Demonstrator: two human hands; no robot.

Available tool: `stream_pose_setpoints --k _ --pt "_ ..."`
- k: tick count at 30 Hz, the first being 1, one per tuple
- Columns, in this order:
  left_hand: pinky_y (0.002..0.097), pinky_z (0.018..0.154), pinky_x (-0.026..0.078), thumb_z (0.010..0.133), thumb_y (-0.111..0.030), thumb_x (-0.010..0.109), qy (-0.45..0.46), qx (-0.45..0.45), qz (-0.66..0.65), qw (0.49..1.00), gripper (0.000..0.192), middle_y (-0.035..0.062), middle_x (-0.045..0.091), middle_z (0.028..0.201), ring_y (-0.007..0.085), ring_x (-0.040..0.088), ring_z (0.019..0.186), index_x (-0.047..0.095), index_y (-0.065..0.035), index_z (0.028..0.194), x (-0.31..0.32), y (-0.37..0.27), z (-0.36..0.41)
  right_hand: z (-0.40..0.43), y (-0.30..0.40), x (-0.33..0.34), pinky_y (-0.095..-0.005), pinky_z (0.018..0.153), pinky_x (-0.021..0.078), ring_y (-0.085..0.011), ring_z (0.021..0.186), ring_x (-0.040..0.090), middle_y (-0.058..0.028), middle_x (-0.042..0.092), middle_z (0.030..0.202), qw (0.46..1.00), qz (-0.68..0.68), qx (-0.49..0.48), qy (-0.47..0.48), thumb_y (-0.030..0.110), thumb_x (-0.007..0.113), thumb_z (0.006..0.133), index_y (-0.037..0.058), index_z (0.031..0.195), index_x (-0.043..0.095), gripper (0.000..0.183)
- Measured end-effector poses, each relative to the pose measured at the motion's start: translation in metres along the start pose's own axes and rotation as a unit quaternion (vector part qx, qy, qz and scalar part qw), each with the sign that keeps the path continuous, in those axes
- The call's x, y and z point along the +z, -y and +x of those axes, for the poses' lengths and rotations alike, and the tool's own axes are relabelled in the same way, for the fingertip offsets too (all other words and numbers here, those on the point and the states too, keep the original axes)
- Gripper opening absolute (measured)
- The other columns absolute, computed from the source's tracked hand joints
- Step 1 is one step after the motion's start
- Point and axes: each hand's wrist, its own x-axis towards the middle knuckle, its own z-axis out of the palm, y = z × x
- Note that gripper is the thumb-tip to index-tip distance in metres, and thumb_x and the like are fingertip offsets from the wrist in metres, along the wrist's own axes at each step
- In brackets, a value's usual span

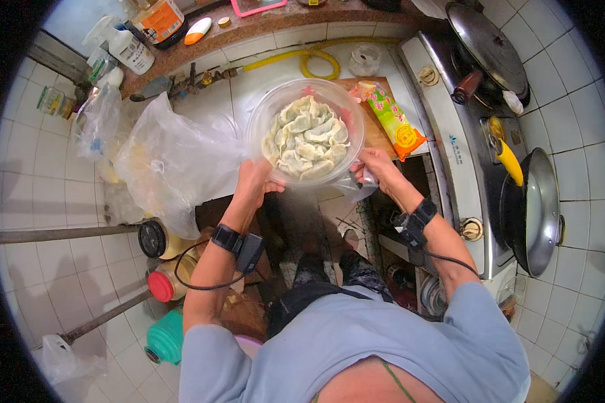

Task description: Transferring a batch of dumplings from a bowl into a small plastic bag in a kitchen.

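Note:
Both my hands hold a round, clear plastic bowl [355, 131] by its near rim. Dumplings [310, 138] with pale, pleated wrappers are heaped inside it. My left hand [254, 181] grips the bowl's near left side. At its near right side, my right hand [378, 169] has the rim and what looks like a bit of thin plastic film [359, 187]. Left of the bowl, a large translucent plastic bag [176, 156] lies crumpled over the counter edge. A wooden cutting board [380, 133] shows behind the bowl on the right, with a green and orange food packet [393, 121] on it.
To the right stands a gas stove [451, 166] with a wok [539, 211] and a lidded pan [489, 50]. A yellow gas hose [282, 60] runs along the back wall. Bottles, including a white spray bottle [131, 53], stand on the ledge. Jars [166, 284] sit low at left.

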Motion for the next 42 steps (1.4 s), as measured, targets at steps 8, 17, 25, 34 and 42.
stream_pose_setpoints --k 8,17,25,34,42 --pt "0.0323 0.042 0.051 0.081 -0.005 0.041 -0.007 0.012 0.021 1.000 0.028 0.0194 0.061 0.075 0.0246 0.059 0.052 0.054 0.0143 0.096 0.005 -0.004 0.002 -0.031 0.051 0.010 -0.0266 0.060 0.0494 -0.0152 0.065 0.060 -0.0077 0.063 0.075 0.988 0.128 -0.043 -0.074 0.018 0.052 0.084 0.0034 0.081 0.059 0.017" --pt "0.0328 0.039 0.050 0.082 -0.010 0.043 -0.005 0.049 0.063 0.997 0.028 0.0197 0.059 0.068 0.0247 0.058 0.047 0.055 0.0153 0.090 0.008 0.001 0.002 -0.001 0.112 0.008 -0.0240 0.056 0.0436 -0.0128 0.056 0.053 -0.0044 0.059 0.066 0.963 0.170 -0.151 -0.144 0.021 0.058 0.079 0.0053 0.077 0.058 0.016" --pt "0.0316 0.039 0.047 0.086 -0.018 0.046 -0.071 0.023 0.062 0.995 0.032 0.0166 0.058 0.061 0.0233 0.057 0.045 0.056 0.0119 0.087 0.012 0.011 -0.002 -0.011 0.076 0.023 -0.0194 0.048 0.0290 -0.0037 0.055 0.042 0.0047 0.046 0.066 0.988 0.019 -0.130 -0.085 0.029 0.055 0.088 0.0090 0.081 0.054 0.021" --pt "0.0394 0.066 0.047 0.091 -0.024 0.043 -0.158 0.126 0.333 0.921 0.030 0.0187 0.064 0.072 0.0283 0.062 0.066 0.058 0.0025 0.092 -0.027 0.002 0.018 0.000 0.025 0.015 -0.0263 0.082 0.0416 -0.0123 0.093 0.052 -0.0036 0.057 0.107 0.960 -0.198 -0.195 -0.037 0.026 0.049 0.091 -0.0007 0.120 0.049 0.039" --pt "0.0337 0.066 0.050 0.084 -0.014 0.055 -0.059 0.176 0.287 0.940 0.022 0.0133 0.066 0.084 0.0225 0.064 0.076 0.063 -0.0017 0.100 -0.045 -0.007 0.101 0.016 -0.002 0.009 -0.0269 0.076 0.0442 -0.0126 0.086 0.055 -0.0034 0.061 0.097 0.974 -0.119 -0.156 -0.111 0.021 0.048 0.089 -0.0025 0.111 0.057 0.033"
